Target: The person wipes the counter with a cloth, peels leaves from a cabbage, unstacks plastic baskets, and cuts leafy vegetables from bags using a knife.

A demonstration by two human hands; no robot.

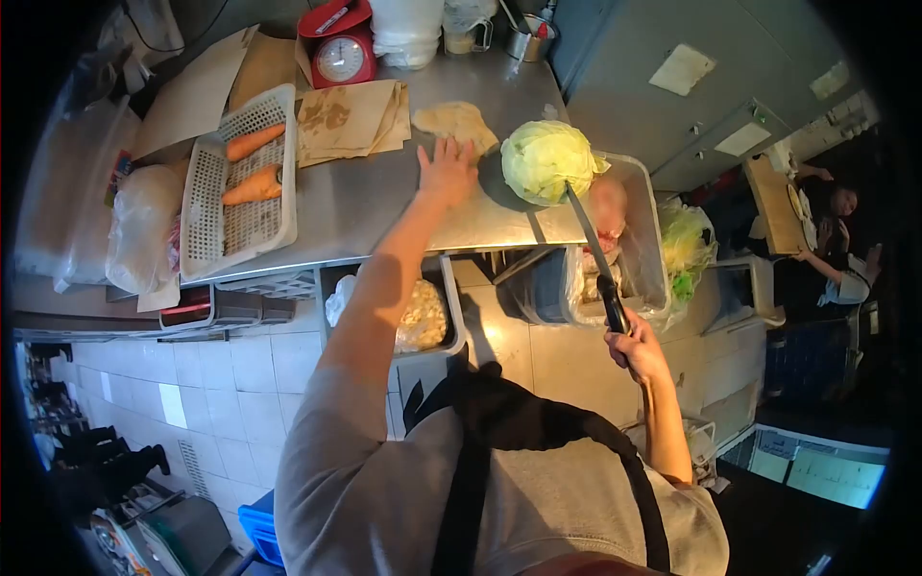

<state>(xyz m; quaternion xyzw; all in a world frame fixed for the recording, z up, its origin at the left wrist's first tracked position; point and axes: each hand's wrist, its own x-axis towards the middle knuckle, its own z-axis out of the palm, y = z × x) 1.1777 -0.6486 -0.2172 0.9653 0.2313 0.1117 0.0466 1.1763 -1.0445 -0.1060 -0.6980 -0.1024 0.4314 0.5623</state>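
Note:
My right hand (636, 348) is closed round the black handle of a long knife (594, 237). The blade's far end meets the base of a pale green cabbage (545, 161), at the right end of the steel table. Whether the cabbage rests on the table or hangs on the blade, I cannot tell. My left hand (448, 175) lies with fingers spread on the table, its fingertips at a crumpled tan cloth (457, 121).
A white basket (191, 228) with two carrots (254, 184) stands left, beside cardboard sheets (348, 120). Behind are a red scale (338, 56) and stacked white containers (407, 29). A clear bin (655, 245) holding bagged food sits right. Another person (845, 250) is at far right.

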